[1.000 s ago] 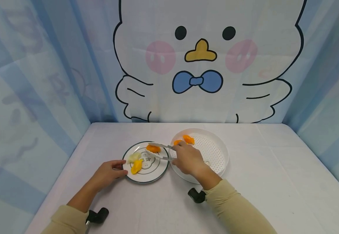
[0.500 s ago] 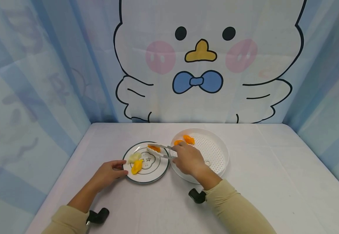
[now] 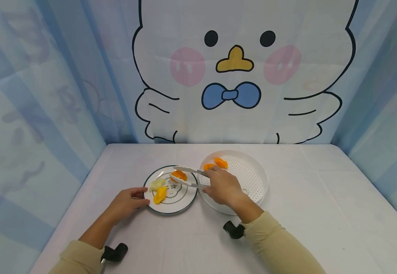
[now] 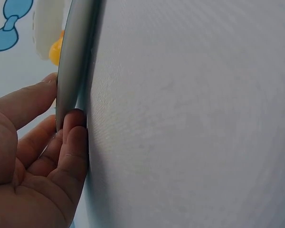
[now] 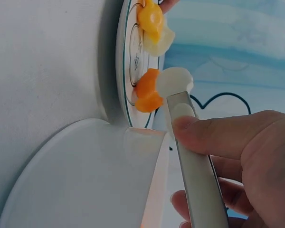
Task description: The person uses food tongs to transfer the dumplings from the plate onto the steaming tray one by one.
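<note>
My left hand (image 3: 128, 203) pinches the near left rim of a white plate (image 3: 181, 204) with a dark edge; in the left wrist view, the thumb lies over the rim and fingers (image 4: 76, 142) sit beneath it. On the plate are a pale yellow piece (image 3: 157, 184), a yellow dumpling-like piece (image 3: 160, 195) and an orange dumpling-like piece (image 3: 179, 176). My right hand (image 3: 223, 186) grips metal tongs (image 5: 194, 175) with pale tips. Their arms stand apart on either side of the orange piece, which appears to rest on the plate in the right wrist view.
A round white tray (image 3: 249, 179) with a perforated base stands right of the plate, partly behind my right hand. Two orange pieces (image 3: 221, 163) lie at its far left. A white cloth covers the table (image 3: 304, 213), and a cartoon-printed curtain (image 3: 232, 121) hangs behind it.
Half a second ago the tongs were narrower around the orange piece; now their arms are spread wider and more of the piece shows. My left hand and the plate have stayed put.
</note>
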Action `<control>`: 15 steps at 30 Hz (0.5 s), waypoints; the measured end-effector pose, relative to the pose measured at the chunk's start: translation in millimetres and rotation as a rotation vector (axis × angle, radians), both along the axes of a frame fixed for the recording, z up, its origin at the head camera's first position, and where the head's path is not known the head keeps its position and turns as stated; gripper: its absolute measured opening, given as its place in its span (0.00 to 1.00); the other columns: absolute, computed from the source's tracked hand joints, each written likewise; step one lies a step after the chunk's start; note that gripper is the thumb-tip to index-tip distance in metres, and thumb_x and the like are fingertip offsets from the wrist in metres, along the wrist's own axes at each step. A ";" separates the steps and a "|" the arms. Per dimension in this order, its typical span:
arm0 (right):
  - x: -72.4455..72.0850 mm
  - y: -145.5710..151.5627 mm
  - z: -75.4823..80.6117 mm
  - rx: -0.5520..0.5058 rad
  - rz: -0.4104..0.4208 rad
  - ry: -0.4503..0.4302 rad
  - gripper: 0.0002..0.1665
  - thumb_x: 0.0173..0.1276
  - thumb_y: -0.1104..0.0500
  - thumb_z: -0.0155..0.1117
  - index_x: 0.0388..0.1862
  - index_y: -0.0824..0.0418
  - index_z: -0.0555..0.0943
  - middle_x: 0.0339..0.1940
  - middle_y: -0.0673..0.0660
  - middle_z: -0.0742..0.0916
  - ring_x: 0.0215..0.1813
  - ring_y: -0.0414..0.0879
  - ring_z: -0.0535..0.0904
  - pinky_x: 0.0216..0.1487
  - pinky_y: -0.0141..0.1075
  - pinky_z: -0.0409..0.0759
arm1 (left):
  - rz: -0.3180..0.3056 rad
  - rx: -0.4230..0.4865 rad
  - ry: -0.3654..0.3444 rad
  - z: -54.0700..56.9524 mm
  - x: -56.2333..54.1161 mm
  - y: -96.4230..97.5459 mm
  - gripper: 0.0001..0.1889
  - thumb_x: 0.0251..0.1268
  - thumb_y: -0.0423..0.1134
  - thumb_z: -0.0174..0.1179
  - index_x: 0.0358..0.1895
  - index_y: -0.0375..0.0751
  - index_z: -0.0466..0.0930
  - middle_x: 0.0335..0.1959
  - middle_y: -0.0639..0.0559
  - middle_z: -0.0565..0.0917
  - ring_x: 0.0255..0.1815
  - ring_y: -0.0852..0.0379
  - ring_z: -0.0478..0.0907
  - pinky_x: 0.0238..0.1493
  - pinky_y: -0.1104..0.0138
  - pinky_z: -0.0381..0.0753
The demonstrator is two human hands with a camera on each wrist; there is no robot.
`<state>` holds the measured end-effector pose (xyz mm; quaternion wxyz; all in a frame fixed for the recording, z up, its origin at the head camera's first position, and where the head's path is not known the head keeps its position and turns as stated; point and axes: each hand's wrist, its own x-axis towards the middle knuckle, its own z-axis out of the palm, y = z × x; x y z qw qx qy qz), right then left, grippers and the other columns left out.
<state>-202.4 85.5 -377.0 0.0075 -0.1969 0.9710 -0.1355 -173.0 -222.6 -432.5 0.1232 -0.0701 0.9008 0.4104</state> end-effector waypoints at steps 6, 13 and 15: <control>1.7 3.2 2.8 0.005 -0.006 0.009 0.29 0.64 0.51 0.73 0.63 0.58 0.80 0.63 0.56 0.80 0.61 0.51 0.78 0.55 0.50 0.80 | 0.005 -0.001 -0.007 1.1 0.7 0.5 0.31 0.62 0.46 0.70 0.67 0.38 0.75 0.58 0.36 0.78 0.57 0.41 0.73 0.61 0.45 0.72; 2.5 1.7 4.1 0.039 -0.006 -0.012 0.30 0.63 0.52 0.75 0.62 0.60 0.81 0.62 0.57 0.80 0.61 0.51 0.77 0.56 0.50 0.80 | 0.005 0.001 -0.013 0.5 0.8 0.6 0.31 0.63 0.47 0.69 0.67 0.37 0.75 0.58 0.37 0.78 0.56 0.42 0.73 0.62 0.45 0.71; 2.2 -0.6 4.6 0.057 -0.004 -0.009 0.30 0.63 0.51 0.75 0.62 0.60 0.81 0.60 0.57 0.81 0.58 0.50 0.77 0.54 0.49 0.81 | 0.005 0.002 -0.014 0.0 0.8 0.5 0.31 0.63 0.47 0.69 0.67 0.38 0.75 0.58 0.37 0.78 0.56 0.42 0.73 0.62 0.45 0.71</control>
